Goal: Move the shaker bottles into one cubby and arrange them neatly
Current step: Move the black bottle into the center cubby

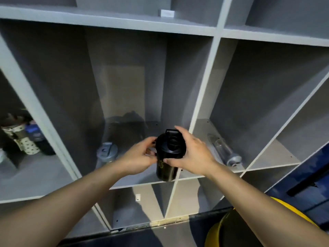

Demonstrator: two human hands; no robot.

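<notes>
Head view looks down at a grey shelf unit [204,86] divided into cubbies. The middle cubby [124,77] seems to be the gathering spot. At its front edge both hands hold a black bottle [166,168] upright. The left hand [138,155] has its fingers curled round the bottle's side just under the lid. The right hand [194,152] wraps over the lid, its thumb pressed on the body. Whether the base already rests on the shelf cannot be told.

A grey-lidded bottle [106,151] stands in the same cubby, to the left and well apart from the black one. A clear bottle [220,148] lies on its side in the cubby to the right, so it has yet to come across. The left cubby holds a cluster of containers [26,139], too dim to identify.

The task looks about half done: the black bottle needs setting down, the clear one fetching, then all lined up.
</notes>
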